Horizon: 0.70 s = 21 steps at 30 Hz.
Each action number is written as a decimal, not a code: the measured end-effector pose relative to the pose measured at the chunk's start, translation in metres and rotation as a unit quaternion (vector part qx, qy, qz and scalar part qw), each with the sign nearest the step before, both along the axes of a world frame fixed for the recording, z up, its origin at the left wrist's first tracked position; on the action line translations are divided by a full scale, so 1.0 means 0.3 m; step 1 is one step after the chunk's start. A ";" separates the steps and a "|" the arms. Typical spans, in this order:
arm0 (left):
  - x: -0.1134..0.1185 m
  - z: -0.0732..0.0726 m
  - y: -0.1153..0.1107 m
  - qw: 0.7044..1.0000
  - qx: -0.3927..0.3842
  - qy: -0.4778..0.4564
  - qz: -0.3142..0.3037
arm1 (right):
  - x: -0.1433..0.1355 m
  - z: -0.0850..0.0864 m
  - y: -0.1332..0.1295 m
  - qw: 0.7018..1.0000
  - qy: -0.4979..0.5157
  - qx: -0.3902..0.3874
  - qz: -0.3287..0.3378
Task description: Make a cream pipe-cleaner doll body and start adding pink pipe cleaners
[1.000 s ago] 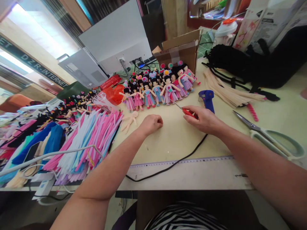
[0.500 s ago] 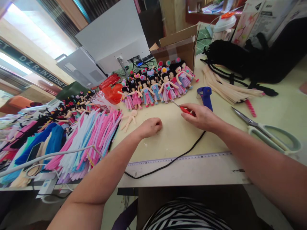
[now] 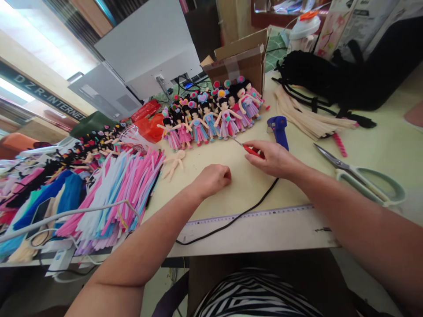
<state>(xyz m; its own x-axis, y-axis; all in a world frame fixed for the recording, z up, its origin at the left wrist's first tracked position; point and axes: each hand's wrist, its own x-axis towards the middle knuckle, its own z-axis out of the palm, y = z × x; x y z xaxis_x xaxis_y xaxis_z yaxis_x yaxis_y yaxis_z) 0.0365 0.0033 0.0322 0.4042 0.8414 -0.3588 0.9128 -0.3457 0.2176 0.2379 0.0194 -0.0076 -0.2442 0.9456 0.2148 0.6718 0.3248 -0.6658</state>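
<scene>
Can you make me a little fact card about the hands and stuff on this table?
Left hand: curled, nothing visible in it
Right hand: holds thin red-handled metal tool
Crowd: fuzzy black-haired dolls in dresses, brown cardboard box behind
Lying down: beige fuzzy figure
Beyond right hand: blue plastic gun-shaped tool
Right side: steel scissors with pale green handles
Left side: pink, white and blue fuzzy stems

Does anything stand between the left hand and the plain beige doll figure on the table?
Nothing visible does: just tabletop shows between the left hand and the doll figure. The red-handled tool in the right hand is outside that gap.
</scene>
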 end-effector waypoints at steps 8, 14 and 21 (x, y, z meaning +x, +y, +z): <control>-0.002 -0.006 -0.007 0.999 -0.004 0.031 -0.019 | -0.004 -0.001 0.000 1.000 0.000 0.008 0.011; 0.003 -0.011 -0.033 0.998 0.009 0.041 -0.056 | -0.002 -0.001 -0.002 1.000 0.004 0.008 0.013; 0.038 -0.051 -0.098 0.988 0.079 0.105 -0.085 | -0.001 0.000 -0.002 1.000 0.009 0.009 0.007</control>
<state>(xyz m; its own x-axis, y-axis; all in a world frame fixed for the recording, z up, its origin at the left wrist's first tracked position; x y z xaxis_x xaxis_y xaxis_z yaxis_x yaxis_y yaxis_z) 0.0481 -0.0262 0.0169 0.4747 0.8204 -0.3188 0.8584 -0.5116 -0.0385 0.2376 0.0187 -0.0075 -0.2537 0.9382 0.2353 0.6551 0.3456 -0.6719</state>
